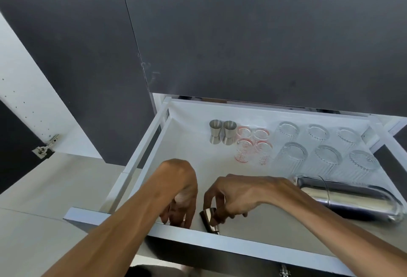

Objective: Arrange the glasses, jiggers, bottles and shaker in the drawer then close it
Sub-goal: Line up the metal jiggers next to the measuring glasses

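Note:
The white drawer stands pulled out. At its back are two steel jiggers, several small measuring glasses with red marks and several ribbed clear glasses upside down in two rows. A shiny steel shaker lies on its side at the right. My right hand is shut on a steel jigger near the drawer's front wall. My left hand reaches down beside it with fingers curled over something small and metallic; what it holds is hidden.
Dark cabinet fronts rise above the drawer. An open cabinet door with a hinge is at the left. The drawer's grey front panel lies just under my forearms. Pale floor shows at the left.

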